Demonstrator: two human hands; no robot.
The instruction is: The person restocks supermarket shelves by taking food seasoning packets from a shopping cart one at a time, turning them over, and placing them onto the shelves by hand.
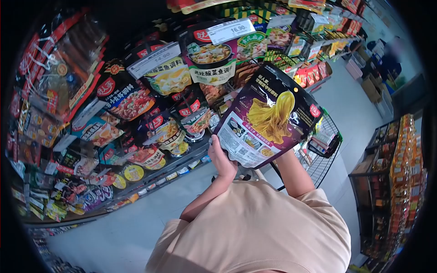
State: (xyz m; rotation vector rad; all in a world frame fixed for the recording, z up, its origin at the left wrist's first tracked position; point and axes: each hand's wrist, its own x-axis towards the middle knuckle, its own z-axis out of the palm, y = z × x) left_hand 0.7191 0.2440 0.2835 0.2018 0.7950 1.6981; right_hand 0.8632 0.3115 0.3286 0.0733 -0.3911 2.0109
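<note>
A large dark purple seasoning pouch (pixel 268 118) is held up in front of my chest, its printed back with a picture of yellow pickled greens facing me. My left hand (pixel 222 159) grips its lower left corner, the thumb along the edge. Behind the pouch's lower right side goes my right forearm (pixel 293 170); the fingers of that hand are hidden by the pouch, so its grip cannot be made out. Just beyond the pouch hang similar sauce pouches, one of them a pickled fish seasoning pouch (pixel 210 57) under a price tag (pixel 231 31).
A shelf rack with several hanging seasoning packets (pixel 127 100) runs along the left and far side. A black wire shopping cart (pixel 327 157) with goods stands to the right, close to my right arm. Farther right is a shelf of bottles (pixel 400 173). A person (pixel 391 57) is in the distance.
</note>
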